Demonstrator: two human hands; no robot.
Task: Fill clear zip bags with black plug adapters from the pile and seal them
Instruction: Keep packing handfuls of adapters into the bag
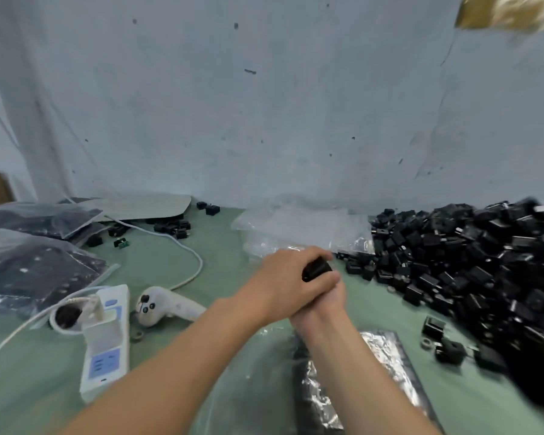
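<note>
Both hands meet above the green bench (157,277), just beside the big pile of black plug adapters (468,262) on the right. The left hand (283,277) has its grip curled over one small black plastic plug adapter (316,269). The right hand (327,301) is pressed in beneath, and I cannot tell whether its grip also has hold of the adapter. The adapter looks light, rigid and smooth, so taking it by its flat body sides should suit. A partly filled clear zip bag (387,353) lies under the forearms. Its thin, limp film probably needs pinching at the mouth's edges.
</note>
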